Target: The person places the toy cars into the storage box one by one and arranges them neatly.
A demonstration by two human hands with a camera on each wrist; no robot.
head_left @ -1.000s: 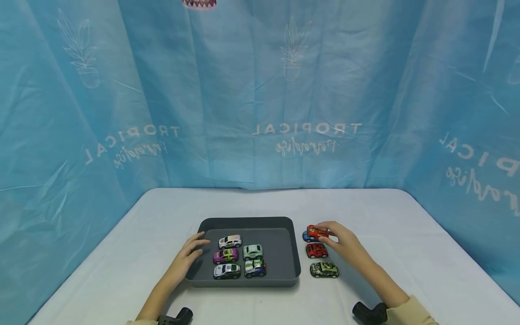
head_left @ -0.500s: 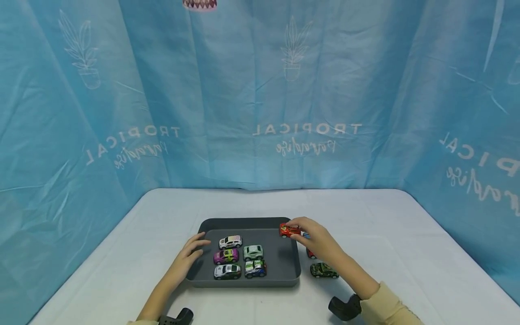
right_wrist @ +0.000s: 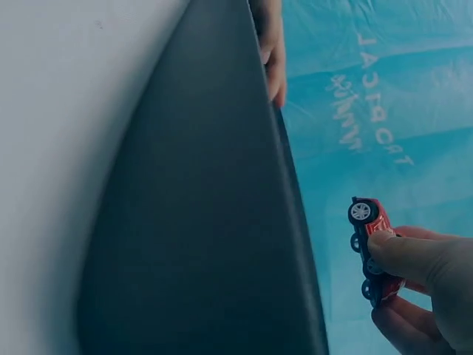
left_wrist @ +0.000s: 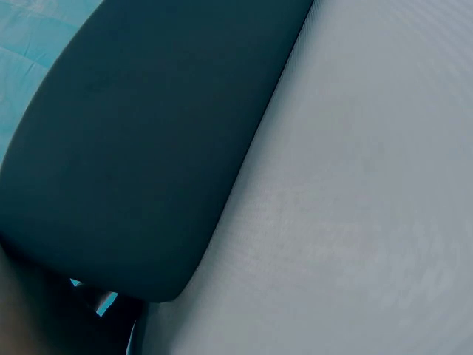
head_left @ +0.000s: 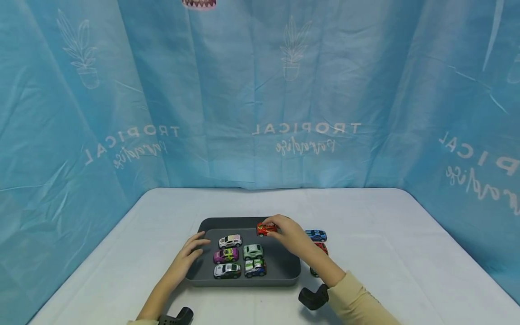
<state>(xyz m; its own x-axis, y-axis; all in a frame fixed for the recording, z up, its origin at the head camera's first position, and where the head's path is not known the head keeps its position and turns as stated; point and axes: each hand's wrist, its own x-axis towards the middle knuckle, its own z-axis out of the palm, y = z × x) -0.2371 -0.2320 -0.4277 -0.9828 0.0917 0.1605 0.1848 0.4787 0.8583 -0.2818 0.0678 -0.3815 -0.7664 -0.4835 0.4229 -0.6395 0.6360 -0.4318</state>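
Note:
A red toy car (head_left: 266, 229) is pinched between the thumb and fingers of my right hand (head_left: 289, 233), above the back part of the grey tray (head_left: 284, 282). In the right wrist view the same red toy car (right_wrist: 375, 251) shows its wheels, lifted clear of the tray wall. My left hand (head_left: 183, 261) lies at the tray's left rim with loosely spread fingers and holds nothing. Inside the tray stand a white car (head_left: 230, 241), a purple car (head_left: 225, 256), a silver car (head_left: 227, 271), a pale green car (head_left: 253, 252) and a white-green-blue car (head_left: 255, 268).
Right of the tray, a blue toy car (head_left: 316, 235) stands on the white table (head_left: 365, 216). Behind my right forearm, a second red car (head_left: 322, 247) and a camouflage green car (head_left: 313, 272) are partly hidden. A blue curtain (head_left: 227, 90) surrounds the table.
My right hand has carried the red car leftward from above the blue car to over the tray. The blue car is now uncovered. My left hand has stayed in place.

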